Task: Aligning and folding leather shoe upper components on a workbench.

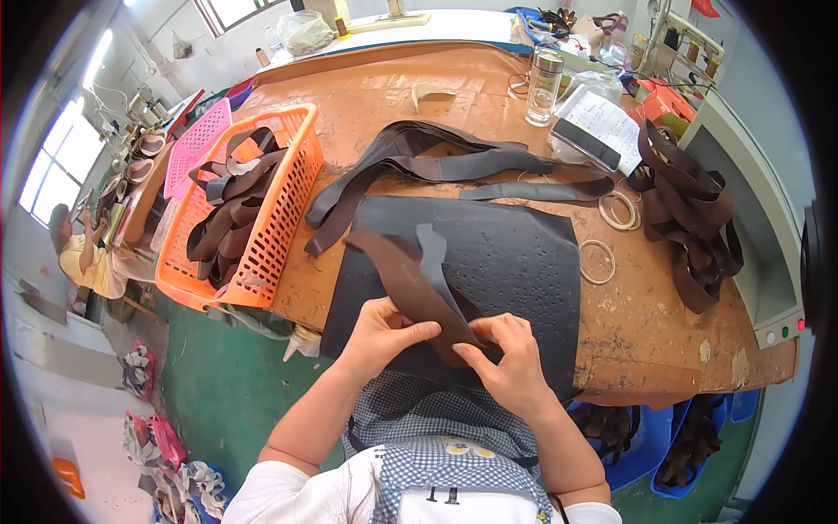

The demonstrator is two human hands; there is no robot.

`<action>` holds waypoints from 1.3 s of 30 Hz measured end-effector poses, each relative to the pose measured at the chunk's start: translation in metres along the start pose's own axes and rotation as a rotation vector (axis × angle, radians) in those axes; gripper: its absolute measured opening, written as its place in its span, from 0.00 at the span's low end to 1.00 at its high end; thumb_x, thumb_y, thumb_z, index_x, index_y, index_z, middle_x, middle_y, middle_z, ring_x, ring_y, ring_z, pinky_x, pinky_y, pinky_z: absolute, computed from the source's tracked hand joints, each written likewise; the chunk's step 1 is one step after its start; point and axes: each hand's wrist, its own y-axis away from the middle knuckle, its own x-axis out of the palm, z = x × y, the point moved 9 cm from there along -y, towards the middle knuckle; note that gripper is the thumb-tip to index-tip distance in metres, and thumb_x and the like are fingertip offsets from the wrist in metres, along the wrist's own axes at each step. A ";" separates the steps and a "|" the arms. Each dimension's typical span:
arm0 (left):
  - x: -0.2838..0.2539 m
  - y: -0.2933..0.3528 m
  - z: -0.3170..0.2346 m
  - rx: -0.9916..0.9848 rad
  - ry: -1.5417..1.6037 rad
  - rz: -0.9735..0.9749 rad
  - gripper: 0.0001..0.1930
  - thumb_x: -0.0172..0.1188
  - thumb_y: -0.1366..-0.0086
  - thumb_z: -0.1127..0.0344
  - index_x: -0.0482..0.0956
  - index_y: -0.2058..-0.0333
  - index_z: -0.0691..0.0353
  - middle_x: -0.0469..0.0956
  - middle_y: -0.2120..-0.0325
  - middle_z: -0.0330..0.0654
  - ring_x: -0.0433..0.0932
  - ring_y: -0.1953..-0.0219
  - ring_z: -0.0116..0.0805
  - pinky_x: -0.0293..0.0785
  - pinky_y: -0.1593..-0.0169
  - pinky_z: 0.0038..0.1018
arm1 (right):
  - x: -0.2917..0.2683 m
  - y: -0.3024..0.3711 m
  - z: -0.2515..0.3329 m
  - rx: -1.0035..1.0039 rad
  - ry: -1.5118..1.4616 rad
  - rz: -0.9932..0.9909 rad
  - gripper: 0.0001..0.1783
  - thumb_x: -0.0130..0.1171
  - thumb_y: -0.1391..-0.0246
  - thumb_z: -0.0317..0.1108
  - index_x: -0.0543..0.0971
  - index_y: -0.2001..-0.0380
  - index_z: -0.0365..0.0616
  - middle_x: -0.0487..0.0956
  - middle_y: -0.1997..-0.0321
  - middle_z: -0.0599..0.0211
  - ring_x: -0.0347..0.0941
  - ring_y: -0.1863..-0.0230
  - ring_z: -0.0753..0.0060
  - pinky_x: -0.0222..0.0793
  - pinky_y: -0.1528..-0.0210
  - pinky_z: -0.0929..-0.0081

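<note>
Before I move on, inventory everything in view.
Table: 1, brown, centre
Held strip: apparently 1, brown and grey, centre
Mat: 1, black, beneath it
Loose strips: several, brown and grey, behind mat
Strip heap: 1, brown, table's right
Perforated basket: 1, orange, left, holding brown strips
Second basket: 1, pink, left of orange
Bottle: 1, clear, back right
Paper: 1, white, near bottle
Rings: several, cream, right of mat
Clutter: uncounted, mixed colours, back right
Bins: at least 2, blue, lower right
Person: 1, yellow top, far left
Left hand: 1, bare, on strip
Right hand: 1, bare, on strip
</note>
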 end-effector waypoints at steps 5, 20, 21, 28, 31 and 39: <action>-0.003 0.003 -0.001 0.019 -0.063 -0.031 0.10 0.68 0.43 0.79 0.83 0.60 0.68 0.84 0.60 0.44 0.83 0.59 0.30 0.79 0.52 0.28 | 0.009 -0.007 -0.005 0.064 -0.104 0.079 0.11 0.67 0.47 0.32 0.82 0.63 0.36 0.82 0.66 0.59 0.74 0.61 0.61 0.69 0.57 0.68; -0.008 -0.008 0.003 0.026 -0.003 -0.079 0.11 0.69 0.43 0.79 0.84 0.61 0.69 0.85 0.63 0.44 0.83 0.63 0.30 0.80 0.54 0.27 | 0.021 0.001 -0.027 0.270 -0.370 0.146 0.12 0.65 0.44 0.31 0.82 0.60 0.33 0.83 0.69 0.61 0.74 0.65 0.74 0.70 0.60 0.74; -0.007 -0.009 0.004 0.017 -0.005 -0.084 0.10 0.69 0.43 0.79 0.84 0.62 0.69 0.85 0.65 0.44 0.83 0.64 0.29 0.80 0.55 0.26 | 0.019 0.001 -0.024 0.212 -0.315 0.140 0.12 0.65 0.43 0.31 0.82 0.60 0.34 0.82 0.69 0.61 0.74 0.66 0.76 0.71 0.61 0.75; -0.003 -0.002 0.010 0.015 -0.015 -0.135 0.09 0.69 0.43 0.79 0.84 0.62 0.69 0.85 0.65 0.42 0.82 0.65 0.28 0.79 0.56 0.24 | 0.017 -0.004 -0.012 0.214 -0.245 0.117 0.10 0.65 0.43 0.30 0.81 0.65 0.31 0.82 0.71 0.64 0.75 0.70 0.82 0.70 0.68 0.81; 0.001 0.004 0.004 0.089 -0.078 -0.141 0.10 0.68 0.42 0.78 0.83 0.61 0.68 0.84 0.65 0.41 0.81 0.63 0.25 0.78 0.56 0.24 | 0.023 -0.006 -0.026 0.395 -0.421 0.155 0.09 0.66 0.44 0.30 0.81 0.68 0.32 0.82 0.73 0.68 0.73 0.73 0.86 0.69 0.71 0.82; -0.019 0.001 -0.009 0.055 0.046 -0.160 0.10 0.69 0.41 0.76 0.83 0.59 0.66 0.84 0.65 0.40 0.81 0.63 0.26 0.78 0.57 0.24 | 0.025 0.003 -0.026 0.407 -0.472 0.170 0.08 0.66 0.44 0.29 0.81 0.69 0.33 0.82 0.75 0.71 0.72 0.74 0.88 0.69 0.72 0.83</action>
